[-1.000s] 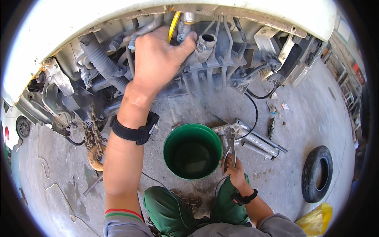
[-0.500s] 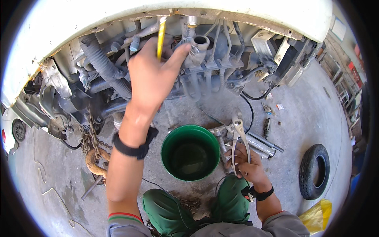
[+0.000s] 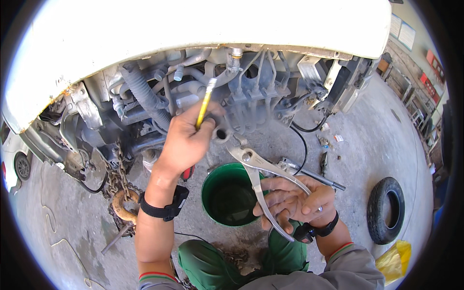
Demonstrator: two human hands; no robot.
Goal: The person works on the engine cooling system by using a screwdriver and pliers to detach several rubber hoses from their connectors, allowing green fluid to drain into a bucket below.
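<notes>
My left hand [image 3: 186, 142] is closed on a short grey hose [image 3: 221, 134], its round open end facing me. The same hand grips a thin yellow shaft [image 3: 205, 104] with a pale tip; a red-and-black end [image 3: 187, 173] shows below the hand, in line with it, like a screwdriver's handle. In my right hand [image 3: 302, 200] are metal slip-joint pliers [image 3: 247, 157], handles spread apart, fingers between and around them. The pliers' jaws point up at the hose end, close by it; whether they touch I cannot tell. A green bucket [image 3: 208, 212] stands below both hands.
A vehicle's white body panel [image 3: 217, 24] hangs over exposed pipes and a ribbed hose [image 3: 142, 87]. A rusty chain hook [image 3: 124, 205] hangs at left. A metal cylinder with a rod [image 3: 319, 179] lies behind the pliers. At right are a tyre [image 3: 386, 210] and a yellow bag [image 3: 394, 263].
My left hand has come down and nearer from the pipes, bringing the hose and yellow shaft. My right hand has lifted the pliers leftward over the bucket, jaws toward the hose.
</notes>
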